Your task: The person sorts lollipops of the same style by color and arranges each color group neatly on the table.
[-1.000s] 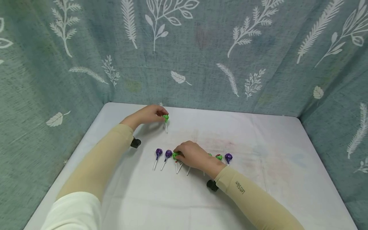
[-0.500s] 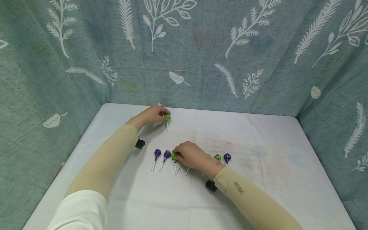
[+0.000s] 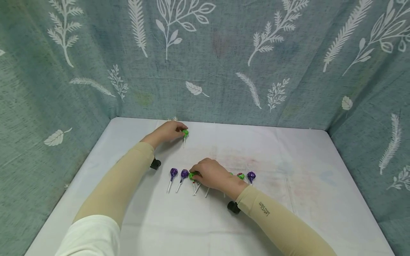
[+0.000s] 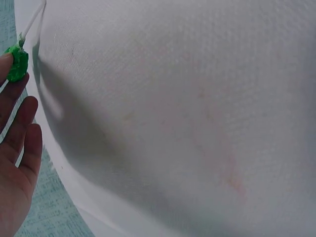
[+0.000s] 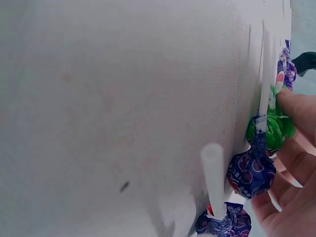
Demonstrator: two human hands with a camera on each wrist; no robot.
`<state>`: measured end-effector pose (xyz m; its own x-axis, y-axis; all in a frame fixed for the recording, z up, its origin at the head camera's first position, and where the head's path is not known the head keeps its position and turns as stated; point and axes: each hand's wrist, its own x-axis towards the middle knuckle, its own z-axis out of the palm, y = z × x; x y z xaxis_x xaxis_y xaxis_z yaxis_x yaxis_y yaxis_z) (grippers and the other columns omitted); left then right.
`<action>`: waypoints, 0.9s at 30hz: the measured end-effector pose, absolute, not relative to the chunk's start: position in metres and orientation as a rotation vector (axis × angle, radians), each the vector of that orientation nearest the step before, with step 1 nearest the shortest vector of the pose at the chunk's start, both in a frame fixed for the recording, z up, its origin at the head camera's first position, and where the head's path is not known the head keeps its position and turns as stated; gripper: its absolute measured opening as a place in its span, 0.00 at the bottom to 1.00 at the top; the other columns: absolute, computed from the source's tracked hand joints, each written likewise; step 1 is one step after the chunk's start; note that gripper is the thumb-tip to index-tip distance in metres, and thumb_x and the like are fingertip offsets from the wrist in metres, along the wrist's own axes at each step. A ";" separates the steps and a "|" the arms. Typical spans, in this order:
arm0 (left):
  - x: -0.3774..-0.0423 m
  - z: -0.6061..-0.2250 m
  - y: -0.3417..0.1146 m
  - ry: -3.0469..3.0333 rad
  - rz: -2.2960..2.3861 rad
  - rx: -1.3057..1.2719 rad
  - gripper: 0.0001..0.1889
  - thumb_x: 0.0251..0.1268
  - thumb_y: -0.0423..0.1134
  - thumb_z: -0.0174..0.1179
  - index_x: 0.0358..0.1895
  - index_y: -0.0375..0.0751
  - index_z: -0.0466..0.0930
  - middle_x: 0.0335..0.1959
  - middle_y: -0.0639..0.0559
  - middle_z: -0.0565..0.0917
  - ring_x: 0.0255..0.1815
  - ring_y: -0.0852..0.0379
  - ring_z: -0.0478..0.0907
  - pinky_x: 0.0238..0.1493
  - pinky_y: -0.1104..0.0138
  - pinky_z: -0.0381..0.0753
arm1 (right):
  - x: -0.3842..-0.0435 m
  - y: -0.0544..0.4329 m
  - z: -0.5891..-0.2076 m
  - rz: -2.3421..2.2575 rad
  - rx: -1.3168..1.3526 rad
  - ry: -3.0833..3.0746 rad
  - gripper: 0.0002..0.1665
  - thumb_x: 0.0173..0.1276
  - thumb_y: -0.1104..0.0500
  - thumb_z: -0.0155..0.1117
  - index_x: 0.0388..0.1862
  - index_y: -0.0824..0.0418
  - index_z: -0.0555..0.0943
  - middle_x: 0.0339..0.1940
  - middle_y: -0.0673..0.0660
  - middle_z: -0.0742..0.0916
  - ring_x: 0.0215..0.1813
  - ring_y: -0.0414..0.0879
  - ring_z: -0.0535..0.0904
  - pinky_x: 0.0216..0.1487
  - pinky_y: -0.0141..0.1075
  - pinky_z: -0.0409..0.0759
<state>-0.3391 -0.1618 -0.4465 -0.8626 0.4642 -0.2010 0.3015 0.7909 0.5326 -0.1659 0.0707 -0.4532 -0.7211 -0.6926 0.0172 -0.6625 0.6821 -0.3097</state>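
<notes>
In the head view, my left hand point(image 3: 169, 131) pinches a green-wrapped lollipop point(image 3: 185, 132) by its head near the table's back left, stick toward me. The left wrist view shows that green lollipop point(image 4: 19, 64) between thumb and forefinger, other fingers loosely bent. My right hand point(image 3: 211, 173) grips the head of another green lollipop point(image 3: 192, 176) within a row at mid-table. In the right wrist view, thumb and fingers hold this green lollipop point(image 5: 276, 129), with a purple lollipop point(image 5: 252, 173) close by. The right hand covers several heads in the row.
Two purple lollipops point(image 3: 173, 172) lie at the row's left end. A green-and-red lollipop point(image 3: 241, 175) and a purple lollipop point(image 3: 251, 176) lie at its right. The white-covered table point(image 3: 298, 170) meets a patterned grey-green curtain point(image 3: 221, 81) behind and at both sides.
My left hand has shifted slightly right with its green lollipop. The right hand keeps its grip in the same place. The head view has drifted a little.
</notes>
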 end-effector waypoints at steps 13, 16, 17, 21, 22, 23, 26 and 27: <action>-0.341 -0.453 -0.165 2.670 0.754 0.549 0.21 0.72 0.45 0.61 0.64 0.45 0.78 0.60 0.45 0.79 0.62 0.44 0.73 0.62 0.49 0.71 | -0.166 0.070 -0.452 -0.473 -1.084 2.750 0.16 0.72 0.53 0.65 0.56 0.52 0.85 0.48 0.47 0.86 0.53 0.42 0.80 0.55 0.33 0.77; -0.341 -0.455 -0.166 2.670 0.762 0.542 0.20 0.72 0.45 0.61 0.64 0.46 0.78 0.59 0.46 0.79 0.61 0.45 0.73 0.62 0.50 0.71 | -0.166 0.069 -0.451 -0.472 -1.071 2.740 0.16 0.73 0.52 0.64 0.56 0.52 0.85 0.48 0.47 0.86 0.53 0.41 0.80 0.56 0.33 0.77; -0.341 -0.455 -0.166 2.669 0.763 0.541 0.20 0.72 0.45 0.61 0.64 0.46 0.78 0.59 0.46 0.79 0.61 0.45 0.74 0.62 0.50 0.71 | -0.166 0.068 -0.450 -0.474 -1.068 2.736 0.15 0.73 0.52 0.64 0.56 0.52 0.85 0.48 0.47 0.86 0.52 0.41 0.80 0.56 0.33 0.77; -0.342 -0.456 -0.167 2.672 0.760 0.537 0.20 0.72 0.45 0.61 0.64 0.47 0.78 0.59 0.47 0.80 0.61 0.47 0.74 0.62 0.50 0.72 | -0.167 0.067 -0.447 -0.492 -1.056 2.726 0.14 0.73 0.53 0.64 0.55 0.53 0.85 0.47 0.47 0.87 0.51 0.40 0.81 0.55 0.34 0.77; -0.342 -0.456 -0.167 2.671 0.761 0.538 0.20 0.72 0.45 0.61 0.64 0.47 0.78 0.59 0.47 0.80 0.60 0.47 0.74 0.62 0.50 0.72 | -0.168 0.067 -0.447 -0.495 -1.053 2.724 0.14 0.73 0.53 0.64 0.54 0.53 0.85 0.46 0.46 0.87 0.51 0.40 0.81 0.55 0.34 0.77; -0.342 -0.457 -0.167 2.670 0.761 0.536 0.21 0.72 0.46 0.61 0.64 0.47 0.78 0.59 0.47 0.80 0.60 0.47 0.74 0.61 0.50 0.72 | -0.168 0.067 -0.446 -0.497 -1.049 2.722 0.14 0.73 0.53 0.64 0.54 0.53 0.86 0.47 0.46 0.87 0.51 0.40 0.81 0.55 0.34 0.77; -0.342 -0.457 -0.166 2.667 0.769 0.528 0.20 0.72 0.46 0.60 0.65 0.48 0.78 0.58 0.48 0.80 0.59 0.49 0.75 0.61 0.51 0.73 | -0.170 0.067 -0.445 -0.502 -1.046 2.727 0.14 0.73 0.53 0.64 0.54 0.54 0.86 0.47 0.46 0.87 0.50 0.40 0.81 0.54 0.34 0.78; -0.341 -0.456 -0.166 2.665 0.772 0.525 0.20 0.73 0.46 0.60 0.65 0.48 0.78 0.58 0.48 0.80 0.59 0.49 0.75 0.61 0.51 0.73 | -0.171 0.068 -0.444 -0.505 -1.047 2.729 0.14 0.73 0.54 0.64 0.54 0.54 0.85 0.47 0.47 0.87 0.50 0.40 0.81 0.54 0.34 0.78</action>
<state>-0.3414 -0.1663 -0.4563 -0.8826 0.4274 -0.1961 0.2564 0.7869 0.5613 -0.1713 0.0676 -0.4441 -0.7375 -0.6741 -0.0413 -0.6146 0.6953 -0.3725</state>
